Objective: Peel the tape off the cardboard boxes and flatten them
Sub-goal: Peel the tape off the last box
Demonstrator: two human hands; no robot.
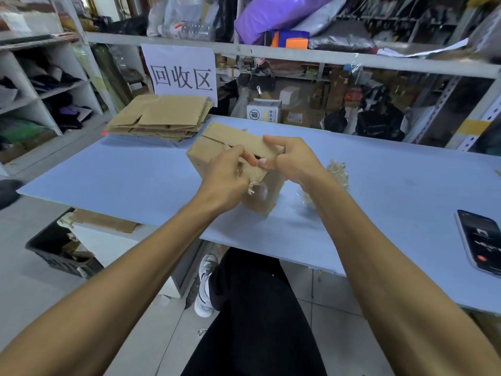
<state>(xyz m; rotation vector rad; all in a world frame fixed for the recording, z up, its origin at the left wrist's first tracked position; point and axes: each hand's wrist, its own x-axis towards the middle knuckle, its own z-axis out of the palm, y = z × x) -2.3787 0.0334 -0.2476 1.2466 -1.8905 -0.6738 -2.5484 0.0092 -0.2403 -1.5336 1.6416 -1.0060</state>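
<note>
Cluttered storeroom shelves back a pale blue table (130,169) where a small cardboard box (217,143) stands. Both hands grip its near top edge: left hand (226,175) pinching clear tape (256,189), right hand (291,161) bracing. Peeling is underway; next, probably pull the strip free.

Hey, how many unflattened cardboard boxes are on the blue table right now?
1. The cardboard box stands mid-table, held by the left hand and right hand. The flattened stack behind it is not counted, and more boxes may be hidden off-frame.
</note>
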